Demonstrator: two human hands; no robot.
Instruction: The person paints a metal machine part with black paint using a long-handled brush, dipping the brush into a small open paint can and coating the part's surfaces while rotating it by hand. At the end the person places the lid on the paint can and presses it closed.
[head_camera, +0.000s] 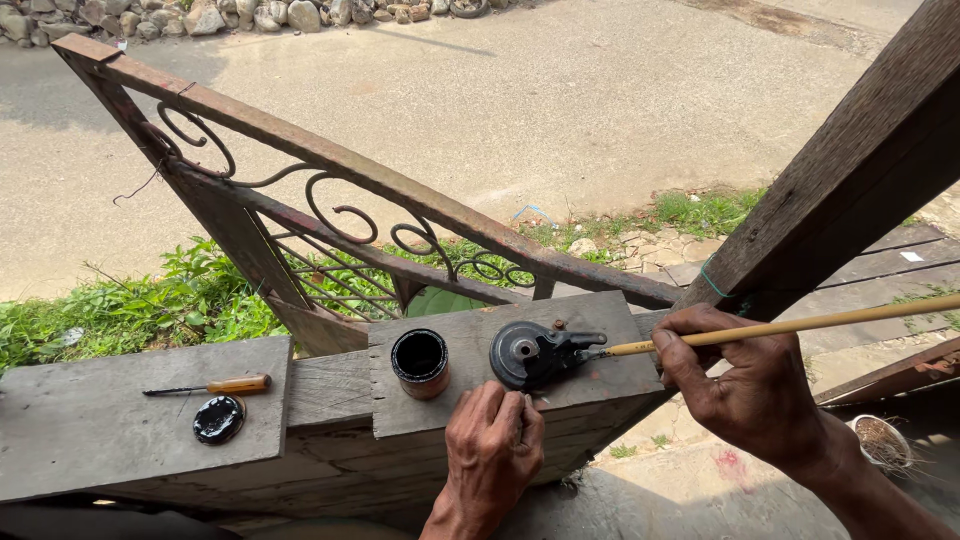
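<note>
A round black metal part (533, 353) lies on a grey wooden beam (470, 400). My left hand (492, 448) rests closed just below it, fingertips at the part's lower edge. My right hand (737, 385) grips a long thin bamboo-handled brush (800, 325), whose tip touches the part's right side. A small open can of black paint (420, 362) stands to the left of the part. Further left on the wood lie the can's black lid (219, 419) and a screwdriver with an orange handle (212, 386).
A rusty wrought-iron gate panel (330, 190) leans behind the beam. A dark wooden post (850, 170) slants up at right. Grass and weeds (130, 300) grow at left, a concrete road (520, 90) lies beyond, and a small basket (885, 440) sits at lower right.
</note>
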